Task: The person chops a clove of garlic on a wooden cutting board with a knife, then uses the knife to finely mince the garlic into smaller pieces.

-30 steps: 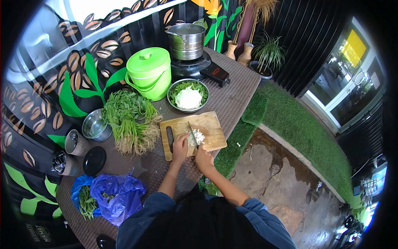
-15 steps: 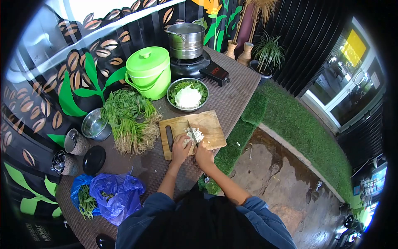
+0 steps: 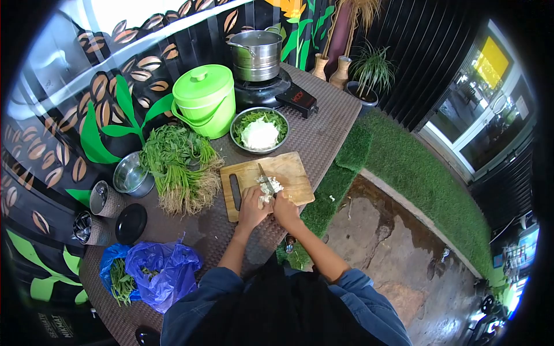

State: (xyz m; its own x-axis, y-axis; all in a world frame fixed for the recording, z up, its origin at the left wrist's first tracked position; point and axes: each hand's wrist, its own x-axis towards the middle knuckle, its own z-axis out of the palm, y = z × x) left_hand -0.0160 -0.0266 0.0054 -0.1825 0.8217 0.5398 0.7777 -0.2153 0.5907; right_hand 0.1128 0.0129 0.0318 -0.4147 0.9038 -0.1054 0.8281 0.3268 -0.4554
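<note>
My right hand [image 3: 285, 211] is closed round the handle of a knife [image 3: 265, 177], whose blade points away over the wooden cutting board [image 3: 295, 173]. Chopped white pieces [image 3: 273, 185] lie around the blade. My left hand [image 3: 252, 207] rests on the board just left of the knife, its fingers bent together against the white pieces; what they press on is mostly hidden. Beyond the board stands a metal bowl [image 3: 232, 130] with chopped greens and a white heap [image 3: 259, 135] in it.
A green lidded bucket [image 3: 205, 104] and a steel pot [image 3: 257, 57] on a black stove [image 3: 254, 95] stand at the back. Rooted greens [image 3: 182, 167], an empty metal bowl [image 3: 134, 175], a black lid [image 3: 131, 223] and blue plastic bags [image 3: 164, 274] are on the left.
The knife and my right hand have shifted slightly, with the blade tilted a little further left. My left hand remains beside it. The camera view has moved slightly.
</note>
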